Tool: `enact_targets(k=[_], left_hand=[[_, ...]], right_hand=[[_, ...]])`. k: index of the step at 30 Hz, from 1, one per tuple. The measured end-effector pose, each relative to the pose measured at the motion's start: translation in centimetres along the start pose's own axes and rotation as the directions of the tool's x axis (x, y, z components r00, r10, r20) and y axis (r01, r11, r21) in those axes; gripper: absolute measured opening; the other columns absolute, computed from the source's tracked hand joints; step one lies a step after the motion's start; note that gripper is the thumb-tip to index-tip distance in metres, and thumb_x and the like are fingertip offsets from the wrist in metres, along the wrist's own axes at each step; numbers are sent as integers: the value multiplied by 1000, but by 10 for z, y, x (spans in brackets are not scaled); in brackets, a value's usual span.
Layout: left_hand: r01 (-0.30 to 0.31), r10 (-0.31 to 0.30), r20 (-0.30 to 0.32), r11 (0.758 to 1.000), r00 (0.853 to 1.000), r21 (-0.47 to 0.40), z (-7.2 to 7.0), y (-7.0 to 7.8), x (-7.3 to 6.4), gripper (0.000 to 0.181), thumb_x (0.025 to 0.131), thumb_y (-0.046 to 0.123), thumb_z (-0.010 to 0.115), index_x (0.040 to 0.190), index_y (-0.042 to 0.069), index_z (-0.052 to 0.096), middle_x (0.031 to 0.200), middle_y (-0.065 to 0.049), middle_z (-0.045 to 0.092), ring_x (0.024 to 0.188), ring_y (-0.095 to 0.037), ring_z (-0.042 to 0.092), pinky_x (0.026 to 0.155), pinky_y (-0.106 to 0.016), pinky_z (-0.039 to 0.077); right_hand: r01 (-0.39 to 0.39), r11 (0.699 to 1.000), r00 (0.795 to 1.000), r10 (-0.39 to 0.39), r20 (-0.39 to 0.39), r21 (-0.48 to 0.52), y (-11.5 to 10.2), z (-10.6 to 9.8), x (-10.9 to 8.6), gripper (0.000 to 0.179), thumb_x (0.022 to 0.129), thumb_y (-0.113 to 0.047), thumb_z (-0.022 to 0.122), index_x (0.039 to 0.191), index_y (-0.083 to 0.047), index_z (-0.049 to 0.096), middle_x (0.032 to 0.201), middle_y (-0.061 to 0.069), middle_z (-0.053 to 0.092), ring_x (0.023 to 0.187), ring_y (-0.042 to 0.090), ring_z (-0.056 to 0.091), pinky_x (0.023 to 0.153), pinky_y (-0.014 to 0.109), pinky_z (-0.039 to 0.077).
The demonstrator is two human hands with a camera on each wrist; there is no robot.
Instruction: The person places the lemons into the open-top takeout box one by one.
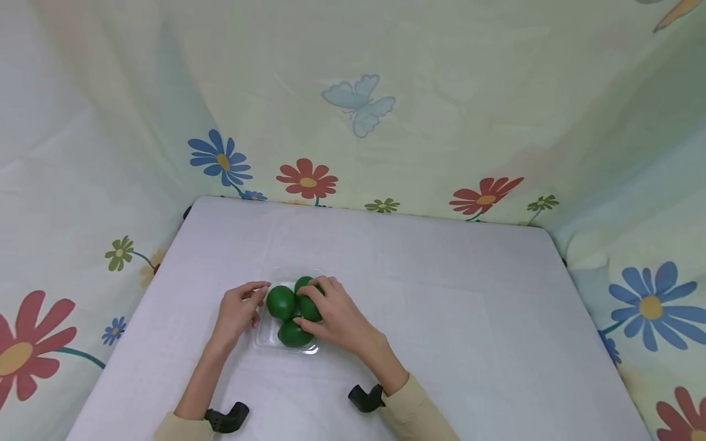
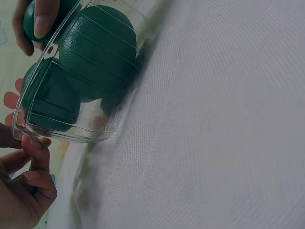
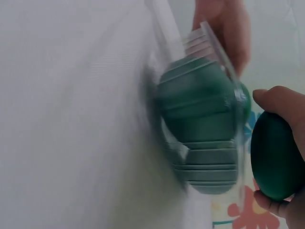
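Note:
A clear plastic container point(image 1: 268, 340) stands on the table with three dark green limes in it: one at the left point(image 1: 281, 302), one at the front point(image 1: 295, 334), and one at the back, partly hidden by fingers. My right hand point(image 1: 336, 315) grips another lime point(image 3: 274, 155) over the container's right side; in the right wrist view it is above the rim, thumb and fingers round it. My left hand point(image 1: 237, 312) is at the container's left side. In the left wrist view, its curled fingers point(image 2: 40, 164) hold the container's rim at a corner.
A white cloth covers the table point(image 1: 469, 306), whose far edge meets a hanging curtain point(image 1: 430, 122) printed with flowers and a butterfly. Black wrist devices are strapped on the left wrist point(image 1: 228, 418) and the right wrist point(image 1: 365, 398).

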State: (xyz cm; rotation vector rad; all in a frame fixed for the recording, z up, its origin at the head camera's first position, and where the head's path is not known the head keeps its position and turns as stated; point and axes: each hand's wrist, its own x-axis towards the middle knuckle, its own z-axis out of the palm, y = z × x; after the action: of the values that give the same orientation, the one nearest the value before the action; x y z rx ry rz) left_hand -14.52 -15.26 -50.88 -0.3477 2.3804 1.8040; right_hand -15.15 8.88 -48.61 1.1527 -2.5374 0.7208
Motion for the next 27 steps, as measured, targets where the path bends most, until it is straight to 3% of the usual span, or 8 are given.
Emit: enact_targets(k=[6, 15, 20, 27], left_hand=[[7, -7, 14, 1000, 1000, -26, 1, 0, -1, 33, 106, 18, 57, 133, 3, 67, 87, -11, 61, 46, -11, 47, 45, -24, 45], [10, -8, 43, 998, 999, -58, -2, 1, -1, 36, 106, 22, 58, 136, 4, 65, 88, -10, 62, 46, -11, 47, 46, -26, 46], [13, -11, 46, 999, 999, -51, 0, 0, 0, 35, 106, 22, 58, 136, 5, 65, 88, -10, 63, 46, -11, 47, 46, -26, 46], [-11, 10, 37, 999, 999, 33, -2, 4, 4, 35, 106, 24, 57, 133, 3, 66, 87, -11, 64, 51, -13, 52, 50, -27, 47]], right_hand=[[34, 997, 999, -34, 7, -72, -1, 17, 5, 45, 89, -35, 82, 123, -11, 64, 120, 10, 60, 105, 26, 56, 88, 38, 51], [-30, 999, 996, 34, 82, -45, 0, 18, 6, 53, 94, -41, 76, 136, -14, 59, 129, 10, 56, 116, 27, 53, 97, 39, 50], [-40, 999, 997, 40, 68, -7, 1, 14, 1, 57, 92, -41, 77, 138, -14, 58, 134, 10, 55, 121, 26, 53, 99, 39, 53], [-50, 999, 999, 50, 0, 10, 3, -5, -10, 59, 89, -35, 82, 137, -13, 59, 141, 13, 55, 128, 25, 53, 103, 38, 54]])
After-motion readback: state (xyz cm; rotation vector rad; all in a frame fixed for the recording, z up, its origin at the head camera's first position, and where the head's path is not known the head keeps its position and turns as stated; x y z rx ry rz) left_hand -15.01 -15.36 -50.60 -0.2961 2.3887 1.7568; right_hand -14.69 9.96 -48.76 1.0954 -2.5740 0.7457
